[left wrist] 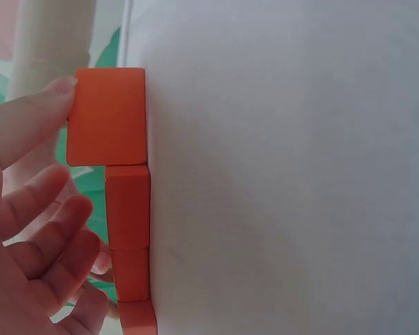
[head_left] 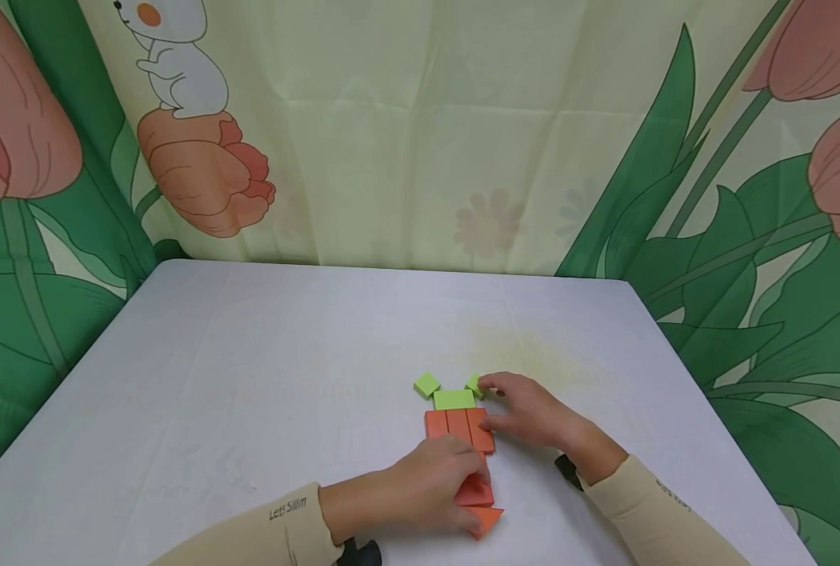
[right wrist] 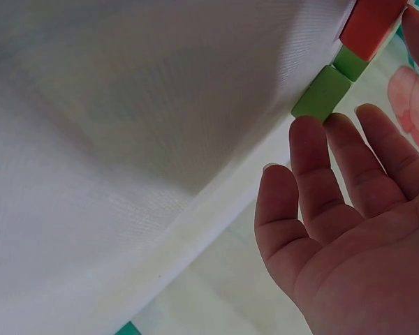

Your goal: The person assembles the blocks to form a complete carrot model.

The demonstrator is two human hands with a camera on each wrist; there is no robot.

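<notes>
Orange and green blocks form a flat figure on the table. My left hand (head_left: 430, 483) reaches over its lower part. In the left wrist view, its thumb touches the end orange block (left wrist: 108, 117), while the other fingers are loosely bent beside the row. That end piece looks triangular (head_left: 488, 519) from above. My right hand (head_left: 536, 413) has its fingertips at the right green cube (head_left: 473, 384) and its thumb by the upright orange blocks (head_left: 458, 425). A green rectangular block (head_left: 454, 400) lies above these, with another green cube (head_left: 427, 385) at its left corner. My left hand hides part of the lower orange blocks (head_left: 477, 493).
A white cloth-covered table (head_left: 250, 393) lies under the blocks, its far edge meeting a printed curtain (head_left: 392, 157) with tulips and a white animal. Dark wrist straps show on both arms.
</notes>
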